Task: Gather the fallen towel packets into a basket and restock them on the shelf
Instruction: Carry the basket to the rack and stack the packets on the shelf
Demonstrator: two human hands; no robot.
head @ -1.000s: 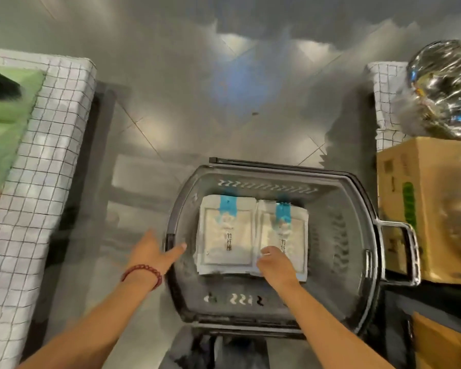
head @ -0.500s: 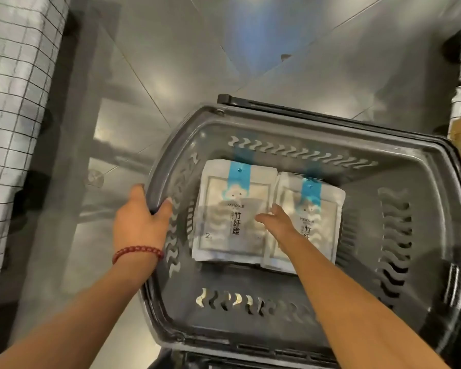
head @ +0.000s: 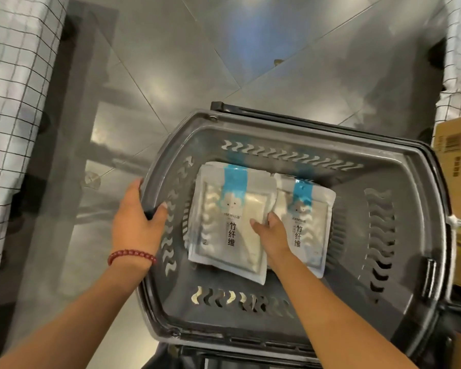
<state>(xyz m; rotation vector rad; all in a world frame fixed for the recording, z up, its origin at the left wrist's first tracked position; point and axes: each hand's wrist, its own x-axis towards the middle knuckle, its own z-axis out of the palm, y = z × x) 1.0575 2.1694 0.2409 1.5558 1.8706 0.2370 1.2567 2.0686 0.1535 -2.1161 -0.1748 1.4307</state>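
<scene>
Gripping the left rim of the basket (head: pixel 290 145) with the left hand (head: pixel 136 222), thumb inside, fingers outside; by judgement, apt to tilt or swing under a pull from that one side alone, spilling the load. Inside toward the left, a stack of towel packets (head: pixel 232 222), glossy and slightly fanned at the edges, so apt to slither apart under a hasty or shallow lift. Reaching in with the right hand (head: pixel 272 233), laid along the seam between that stack and the right packets (head: pixel 306 227); cannot tell whether pinching an edge or merely pressing. As for contents: nothing but towel packets in the basket, both lots flat on its bottom, side by side and touching, nearer the far wall. At far right, just beside the basket, a cardboard box (head: pixel 455 161), contents hidden. Restocking not yet begun, to judge by this.
</scene>
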